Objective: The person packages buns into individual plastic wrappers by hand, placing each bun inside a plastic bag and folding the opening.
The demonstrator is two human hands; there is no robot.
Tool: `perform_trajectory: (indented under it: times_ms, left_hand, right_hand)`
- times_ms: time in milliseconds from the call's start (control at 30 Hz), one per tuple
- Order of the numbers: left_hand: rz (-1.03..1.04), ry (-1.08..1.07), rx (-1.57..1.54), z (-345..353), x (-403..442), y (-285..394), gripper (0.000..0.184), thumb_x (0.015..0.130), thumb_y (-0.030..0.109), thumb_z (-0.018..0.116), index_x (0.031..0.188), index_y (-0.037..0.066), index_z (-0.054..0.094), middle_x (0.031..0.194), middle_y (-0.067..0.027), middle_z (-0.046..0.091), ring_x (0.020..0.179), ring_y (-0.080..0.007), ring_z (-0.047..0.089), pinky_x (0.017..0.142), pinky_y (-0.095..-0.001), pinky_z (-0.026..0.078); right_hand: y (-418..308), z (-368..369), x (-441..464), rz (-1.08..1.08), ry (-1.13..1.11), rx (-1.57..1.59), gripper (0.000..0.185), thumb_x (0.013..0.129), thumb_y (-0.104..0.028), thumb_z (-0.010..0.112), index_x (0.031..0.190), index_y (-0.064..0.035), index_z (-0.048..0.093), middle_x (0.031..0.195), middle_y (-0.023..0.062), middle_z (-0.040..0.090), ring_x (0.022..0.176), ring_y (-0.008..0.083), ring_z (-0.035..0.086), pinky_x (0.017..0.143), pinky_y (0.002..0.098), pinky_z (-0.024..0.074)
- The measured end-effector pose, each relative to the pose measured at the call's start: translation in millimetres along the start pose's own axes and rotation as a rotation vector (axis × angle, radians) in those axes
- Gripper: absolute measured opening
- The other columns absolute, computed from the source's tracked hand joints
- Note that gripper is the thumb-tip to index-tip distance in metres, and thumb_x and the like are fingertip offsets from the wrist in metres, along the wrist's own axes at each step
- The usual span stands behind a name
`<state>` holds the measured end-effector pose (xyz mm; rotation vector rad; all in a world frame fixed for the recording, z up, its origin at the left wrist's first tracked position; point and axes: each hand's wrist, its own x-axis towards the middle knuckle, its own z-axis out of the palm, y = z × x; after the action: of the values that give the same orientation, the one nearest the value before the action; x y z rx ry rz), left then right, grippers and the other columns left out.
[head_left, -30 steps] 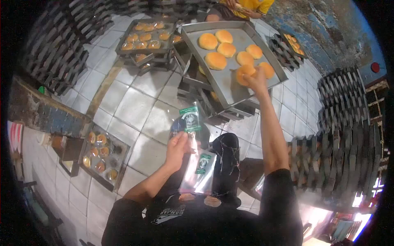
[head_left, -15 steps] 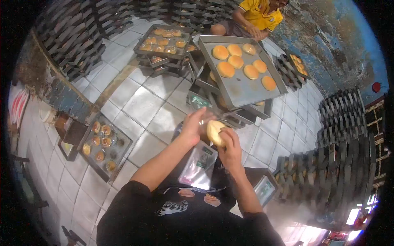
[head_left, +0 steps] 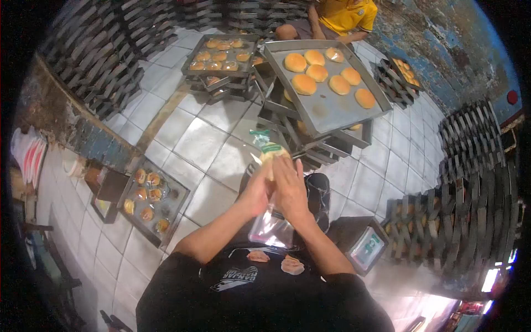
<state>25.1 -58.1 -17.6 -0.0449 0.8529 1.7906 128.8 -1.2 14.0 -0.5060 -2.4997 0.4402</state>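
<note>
Mostly hidden: bun (head_left: 270, 156), off the tray's (head_left: 340, 113) near corner; left hand (head_left: 258, 192) and right hand (head_left: 291, 191) curl closed about it. Green-printed bag (head_left: 260, 136) overlaps it; how far in, cannot tell. Left fingertips are covered. Beyond the far edge, yellow-shirted person's (head_left: 345, 19) head is cut off.

Exposed white square floor tiles (head_left: 202, 138) leave a lane from mid-frame toward the left, between the shallow grey metal tray (head_left: 176, 195) at lower left and the low dark metal stack (head_left: 200, 84) at upper centre-left. Upper right of centre, the left hand (head_left: 256, 192) and right hand (head_left: 290, 191) face a large grey metal tray's (head_left: 340, 113) raised rim, passable from above; tall dark slatted stacks (head_left: 478, 227) block the right.
</note>
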Motion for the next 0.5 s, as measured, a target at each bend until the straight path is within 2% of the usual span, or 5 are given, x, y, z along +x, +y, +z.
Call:
perform_trajectory:
  times_ms: [133, 200, 267, 400, 500]
  left_hand:
    - [-0.055, -0.246, -0.276, -7, 19, 46, 0.045, 0.105, 0.044, 0.055, 0.135, 0.011, 0.058, 0.129, -0.0084, 0.066, 0.118, -0.0236, 0.064, 0.104, -0.0402, 0.051]
    - [-0.013, -0.145, -0.129, 4, 23, 18, 0.047, 0.105, 0.046, 0.054, 0.134, 0.009, 0.058, 0.128, -0.0093, 0.066, 0.118, -0.0245, 0.064, 0.104, -0.0412, 0.051]
    - [0.167, -0.064, 0.049, 18, 20, -5, 0.048, 0.105, 0.045, 0.055, 0.134, 0.007, 0.058, 0.127, -0.0105, 0.066, 0.117, -0.0268, 0.064, 0.104, -0.0432, 0.051]
    - [0.064, -0.251, -0.335, 22, 37, 33, 0.042, 0.101, 0.029, 0.065, 0.138, 0.014, 0.050, 0.126, -0.0053, 0.062, 0.115, -0.0214, 0.062, 0.101, -0.0409, 0.050]
    - [0.172, -0.142, -0.132, 39, 37, 12, 0.038, 0.103, 0.032, 0.062, 0.136, 0.017, 0.051, 0.123, -0.0063, 0.063, 0.115, -0.0238, 0.063, 0.099, -0.0425, 0.051]
  right_hand:
    - [-7, -2, 9, 0.017, -0.009, 0.229, 0.053, 0.088, -0.003, 0.061, 0.140, 0.0033, 0.053, 0.135, 0.0255, 0.061, 0.134, 0.0421, 0.054, 0.121, 0.0570, 0.0290]
    - [7, -4, 18, -0.020, 0.006, 0.090, 0.051, 0.089, -0.003, 0.059, 0.139, 0.0020, 0.054, 0.133, 0.0251, 0.062, 0.133, 0.0418, 0.054, 0.120, 0.0574, 0.0305]
    - [18, -14, 33, -0.076, 0.018, -0.098, 0.046, 0.092, -0.004, 0.055, 0.138, 0.0007, 0.055, 0.130, 0.0242, 0.064, 0.133, 0.0410, 0.054, 0.118, 0.0582, 0.0336]
    - [7, -23, 39, -0.026, 0.011, -0.015, 0.041, 0.088, -0.003, 0.060, 0.129, -0.0009, 0.059, 0.122, 0.0219, 0.066, 0.123, 0.0369, 0.061, 0.116, 0.0611, 0.0344]
    - [39, -4, 45, -0.019, -0.138, -0.129, 0.044, 0.086, -0.003, 0.062, 0.130, -0.0006, 0.059, 0.122, 0.0210, 0.067, 0.122, 0.0375, 0.061, 0.116, 0.0605, 0.0352]
